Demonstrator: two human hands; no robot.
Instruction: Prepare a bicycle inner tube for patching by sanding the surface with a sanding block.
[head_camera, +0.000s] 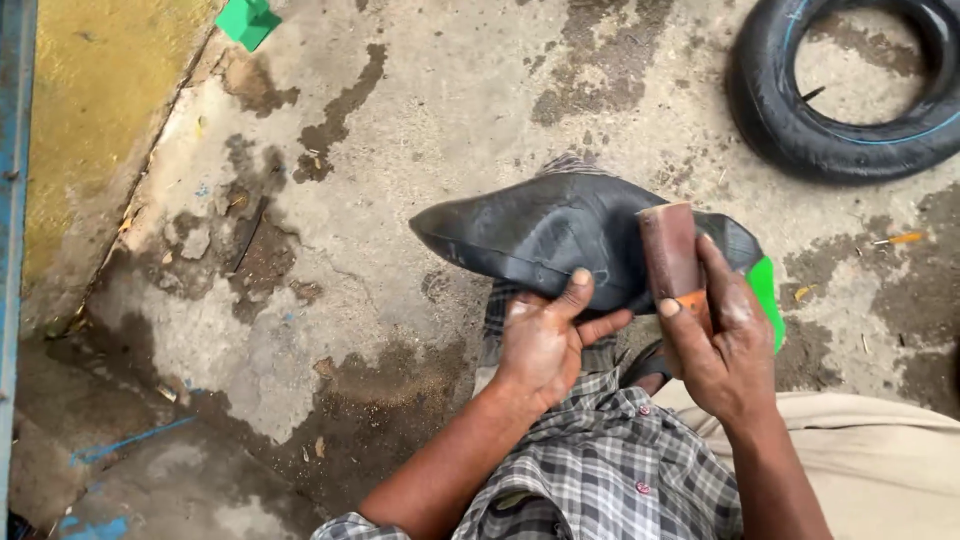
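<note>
Nearest, the left hand (545, 345) pinches the lower edge of a flattened black inner tube (545, 235) lying over the knee. The right hand (725, 345) has its fingers (668, 308) closed around a brown sanding block (670, 255) pressed on the tube. Farther off, a second inner tube (845, 95) lies on the concrete floor (450, 90).

Both hands closed in a grip — left hand (545, 345), right hand (722, 345).
</note>
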